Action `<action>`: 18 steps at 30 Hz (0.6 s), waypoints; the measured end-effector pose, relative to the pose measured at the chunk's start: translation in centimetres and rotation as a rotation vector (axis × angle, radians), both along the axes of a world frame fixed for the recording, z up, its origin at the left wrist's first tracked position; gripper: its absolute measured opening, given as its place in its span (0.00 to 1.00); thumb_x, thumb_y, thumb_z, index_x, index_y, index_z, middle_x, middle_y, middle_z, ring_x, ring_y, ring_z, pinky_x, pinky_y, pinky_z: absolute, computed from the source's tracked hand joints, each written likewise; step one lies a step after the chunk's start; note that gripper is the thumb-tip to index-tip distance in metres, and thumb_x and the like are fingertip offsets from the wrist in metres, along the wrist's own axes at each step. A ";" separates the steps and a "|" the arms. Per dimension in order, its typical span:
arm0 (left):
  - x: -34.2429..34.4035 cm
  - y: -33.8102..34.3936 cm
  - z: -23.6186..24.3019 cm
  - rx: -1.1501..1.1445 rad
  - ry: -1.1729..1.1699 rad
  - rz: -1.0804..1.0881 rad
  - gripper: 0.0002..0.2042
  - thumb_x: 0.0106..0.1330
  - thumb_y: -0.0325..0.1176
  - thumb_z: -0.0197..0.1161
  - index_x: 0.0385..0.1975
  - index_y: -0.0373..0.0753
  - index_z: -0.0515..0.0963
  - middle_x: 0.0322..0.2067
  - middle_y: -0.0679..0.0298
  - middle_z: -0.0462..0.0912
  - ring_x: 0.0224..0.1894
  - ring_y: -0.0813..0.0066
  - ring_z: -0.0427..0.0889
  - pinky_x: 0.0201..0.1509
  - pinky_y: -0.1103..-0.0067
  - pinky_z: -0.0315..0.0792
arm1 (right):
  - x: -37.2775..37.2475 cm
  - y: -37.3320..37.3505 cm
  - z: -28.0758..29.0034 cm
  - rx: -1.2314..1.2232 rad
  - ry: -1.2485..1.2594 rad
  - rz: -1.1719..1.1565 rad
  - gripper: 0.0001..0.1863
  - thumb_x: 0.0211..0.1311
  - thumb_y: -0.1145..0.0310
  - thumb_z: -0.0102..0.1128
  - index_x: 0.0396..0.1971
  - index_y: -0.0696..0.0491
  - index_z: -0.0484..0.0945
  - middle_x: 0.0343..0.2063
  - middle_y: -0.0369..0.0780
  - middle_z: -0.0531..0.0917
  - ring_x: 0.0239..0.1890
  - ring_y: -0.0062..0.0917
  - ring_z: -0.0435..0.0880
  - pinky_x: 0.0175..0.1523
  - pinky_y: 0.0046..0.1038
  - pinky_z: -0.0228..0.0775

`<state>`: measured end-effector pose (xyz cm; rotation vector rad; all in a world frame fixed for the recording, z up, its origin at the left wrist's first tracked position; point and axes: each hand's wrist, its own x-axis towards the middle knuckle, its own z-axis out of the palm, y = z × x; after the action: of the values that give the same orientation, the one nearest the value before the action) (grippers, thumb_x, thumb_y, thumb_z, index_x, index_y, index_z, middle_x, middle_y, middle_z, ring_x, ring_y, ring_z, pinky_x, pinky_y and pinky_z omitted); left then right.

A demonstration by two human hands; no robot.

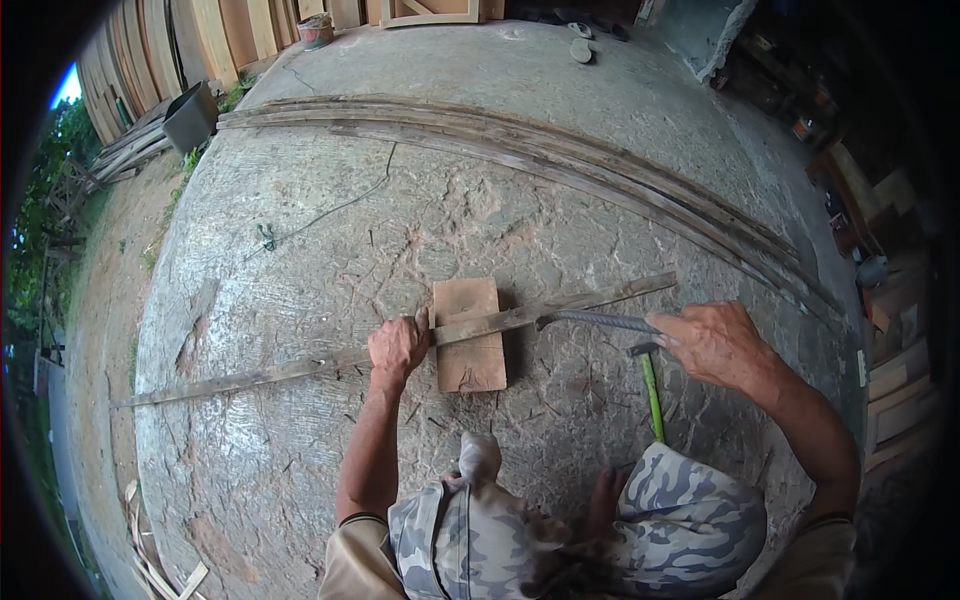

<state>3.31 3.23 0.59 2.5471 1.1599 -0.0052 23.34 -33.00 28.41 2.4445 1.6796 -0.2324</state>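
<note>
Camouflage trousers (695, 510) bunch over the rough concrete floor (250, 470). Across a wooden block (470, 368), a weathered batten (270, 374) stretches toward the floor's left edge; it looks light, stiff, liable to split, best gripped beside the block. There the left hand (398, 345) clenches it; the right hand (715, 340) grips a ribbed steel bar (600, 318). Long boards (520, 137) lie toward the far edge.

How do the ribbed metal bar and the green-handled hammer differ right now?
The metal bar is grey and ribbed; the hammer has a bright green handle. The bar is gripped in the right hand; the hammer lies unheld on the floor. Both are right of the wooden block.
</note>
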 end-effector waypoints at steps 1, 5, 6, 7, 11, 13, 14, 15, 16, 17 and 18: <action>-0.1 0.0 0.2 0.003 -0.024 -0.035 0.31 0.78 0.56 0.48 0.29 0.37 0.88 0.29 0.42 0.88 0.35 0.41 0.89 0.46 0.53 0.80 | 0.3 1.9 0.6 -0.050 -0.058 0.019 0.11 0.64 0.65 0.66 0.44 0.52 0.87 0.29 0.46 0.88 0.33 0.43 0.90 0.38 0.42 0.81; -0.3 -0.4 0.7 0.061 -0.051 -0.054 0.30 0.78 0.52 0.48 0.26 0.37 0.89 0.27 0.45 0.88 0.33 0.44 0.90 0.43 0.57 0.82 | 0.3 9.1 1.4 -0.314 -0.176 0.099 0.09 0.62 0.68 0.63 0.37 0.54 0.89 0.34 0.48 0.90 0.35 0.39 0.92 0.38 0.39 0.83; -0.2 -0.5 0.7 0.069 -0.052 -0.048 0.29 0.78 0.51 0.48 0.25 0.37 0.89 0.27 0.45 0.88 0.33 0.44 0.89 0.43 0.57 0.82 | 0.1 10.7 1.7 -0.345 -0.184 0.106 0.09 0.61 0.69 0.64 0.36 0.54 0.90 0.34 0.48 0.90 0.36 0.38 0.92 0.38 0.39 0.83; -0.2 -0.6 0.7 0.057 -0.065 -0.053 0.29 0.78 0.51 0.48 0.25 0.37 0.89 0.27 0.45 0.88 0.32 0.45 0.90 0.43 0.57 0.82 | -0.3 12.2 2.2 -0.399 -0.203 0.103 0.08 0.61 0.69 0.64 0.34 0.54 0.90 0.34 0.47 0.91 0.36 0.37 0.92 0.38 0.38 0.83; -0.2 -0.4 0.5 0.052 -0.101 -0.060 0.29 0.77 0.51 0.47 0.25 0.37 0.89 0.26 0.46 0.88 0.32 0.46 0.90 0.43 0.58 0.82 | -2.7 18.6 3.3 -0.620 -0.245 0.084 0.09 0.58 0.72 0.64 0.36 0.55 0.91 0.36 0.45 0.91 0.38 0.33 0.93 0.40 0.38 0.85; -0.2 -0.3 0.4 0.058 -0.099 -0.064 0.29 0.77 0.51 0.47 0.25 0.38 0.89 0.26 0.46 0.88 0.32 0.47 0.90 0.43 0.58 0.82 | -4.1 20.8 3.8 -0.629 -0.227 0.134 0.10 0.57 0.72 0.64 0.37 0.55 0.91 0.35 0.45 0.91 0.38 0.33 0.92 0.40 0.38 0.85; -0.3 -0.3 0.4 0.062 -0.095 -0.064 0.29 0.77 0.51 0.47 0.25 0.38 0.90 0.26 0.46 0.88 0.32 0.47 0.90 0.44 0.58 0.82 | -4.6 21.8 3.9 -0.635 -0.230 0.152 0.11 0.56 0.73 0.64 0.37 0.55 0.91 0.35 0.45 0.91 0.39 0.33 0.92 0.40 0.38 0.85; -0.3 -0.3 0.4 0.066 -0.085 -0.064 0.29 0.77 0.51 0.47 0.25 0.38 0.90 0.27 0.46 0.88 0.32 0.47 0.90 0.44 0.58 0.82 | -5.0 22.7 3.7 -0.649 -0.232 0.166 0.11 0.56 0.73 0.64 0.37 0.56 0.91 0.35 0.44 0.91 0.38 0.34 0.92 0.40 0.38 0.85; -0.4 -0.3 0.4 0.054 -0.090 -0.063 0.29 0.77 0.51 0.47 0.25 0.38 0.90 0.27 0.46 0.88 0.32 0.47 0.90 0.44 0.58 0.82 | -5.1 23.3 3.4 -0.670 -0.241 0.170 0.10 0.56 0.73 0.64 0.37 0.56 0.90 0.35 0.44 0.91 0.38 0.34 0.92 0.40 0.38 0.85; -0.4 -0.3 0.4 0.044 -0.089 -0.062 0.29 0.77 0.51 0.47 0.25 0.38 0.90 0.27 0.46 0.88 0.32 0.47 0.90 0.44 0.58 0.82 | -4.7 23.6 3.0 -0.678 -0.248 0.180 0.10 0.57 0.73 0.64 0.37 0.56 0.90 0.35 0.44 0.91 0.37 0.35 0.92 0.40 0.38 0.85; -0.4 -0.3 0.5 0.047 -0.098 -0.062 0.29 0.77 0.51 0.47 0.26 0.37 0.90 0.27 0.46 0.88 0.32 0.47 0.90 0.44 0.58 0.82 | -3.8 23.4 2.6 -0.689 -0.243 0.141 0.11 0.57 0.73 0.64 0.37 0.56 0.90 0.34 0.44 0.91 0.37 0.35 0.92 0.40 0.38 0.84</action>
<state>2.93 2.92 1.05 2.5917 1.0556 0.1324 19.57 -9.58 31.04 1.7630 1.3617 -0.3977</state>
